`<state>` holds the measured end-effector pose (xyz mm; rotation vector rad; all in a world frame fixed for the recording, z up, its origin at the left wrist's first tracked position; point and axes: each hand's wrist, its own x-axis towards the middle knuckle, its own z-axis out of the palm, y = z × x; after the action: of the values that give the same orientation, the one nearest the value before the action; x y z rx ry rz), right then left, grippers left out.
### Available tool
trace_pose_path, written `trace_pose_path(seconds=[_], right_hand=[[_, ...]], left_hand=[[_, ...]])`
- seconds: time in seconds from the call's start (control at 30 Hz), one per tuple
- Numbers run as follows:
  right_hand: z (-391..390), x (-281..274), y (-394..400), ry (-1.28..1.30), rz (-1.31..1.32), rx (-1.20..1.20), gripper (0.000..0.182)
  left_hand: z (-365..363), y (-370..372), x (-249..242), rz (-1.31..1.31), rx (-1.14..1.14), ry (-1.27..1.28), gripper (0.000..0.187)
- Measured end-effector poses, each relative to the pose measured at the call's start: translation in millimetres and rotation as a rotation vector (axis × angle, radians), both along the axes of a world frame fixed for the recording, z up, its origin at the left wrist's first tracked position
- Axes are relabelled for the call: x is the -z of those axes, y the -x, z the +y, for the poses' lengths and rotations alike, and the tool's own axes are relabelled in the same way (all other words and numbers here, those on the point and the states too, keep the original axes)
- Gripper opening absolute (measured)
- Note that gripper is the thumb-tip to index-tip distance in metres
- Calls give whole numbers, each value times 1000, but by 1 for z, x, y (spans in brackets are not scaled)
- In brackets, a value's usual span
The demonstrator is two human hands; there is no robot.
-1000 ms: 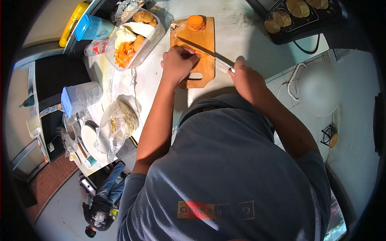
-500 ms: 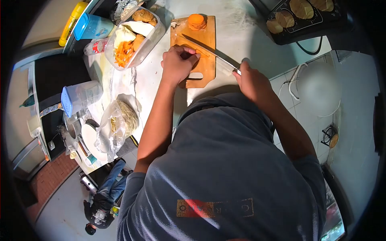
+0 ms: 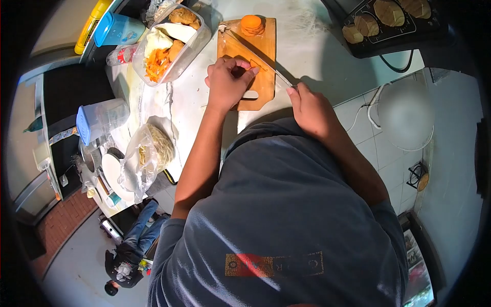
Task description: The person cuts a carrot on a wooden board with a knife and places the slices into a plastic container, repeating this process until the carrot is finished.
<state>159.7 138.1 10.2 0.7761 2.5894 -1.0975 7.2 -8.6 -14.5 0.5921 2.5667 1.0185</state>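
A wooden cutting board (image 3: 262, 100) lies on the counter in front of me. My left hand (image 3: 228, 82) is over its left side, fingers bent together at a small flat piece of carrot (image 3: 262, 64), which the fingertips partly hide. My right hand (image 3: 313, 110) is closed around the handle of a long knife (image 3: 261, 59). The blade slants across the board to the upper left, just beyond my left fingertips. Near the far end of the board sits a stack of round carrot slices (image 3: 251, 24). A small pale scrap lies at the board's upper left corner.
A clear plastic container (image 3: 176, 64) with shredded carrot and other vegetables stands left of the board. Nearer on the left are a blue-lidded container (image 3: 102, 120) and a plastic bag (image 3: 156, 148). A black appliance (image 3: 394, 30) is at upper right. Another person (image 3: 125, 263) is at lower left.
My right hand and the knife have shifted left and slightly downward, and the knife's tip now reaches nearer the board's upper left corner. My left hand has barely moved.
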Motion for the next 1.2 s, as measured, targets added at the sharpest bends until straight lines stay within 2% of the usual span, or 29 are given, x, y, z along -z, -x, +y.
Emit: trace_pose_path(seconds=[0.27, 0.83, 0.97, 1.17, 1.2], right_hand=[[-5, -2, 2, 14, 14, -15, 39], [-14, -10, 1, 34, 9, 16, 35], [-15, -9, 0, 8, 29, 19, 34], [-15, -8, 1, 43, -6, 33, 36], [-15, -8, 1, 42, -9, 36, 36]], left_hand=[[2, -6, 2, 58, -10, 3, 28], [1, -2, -3, -23, 18, -35, 29], [2, -1, -6, 39, 52, 39, 29], [-6, 13, -4, -137, 85, -36, 31], [-5, 19, -7, -417, -37, -206, 34]])
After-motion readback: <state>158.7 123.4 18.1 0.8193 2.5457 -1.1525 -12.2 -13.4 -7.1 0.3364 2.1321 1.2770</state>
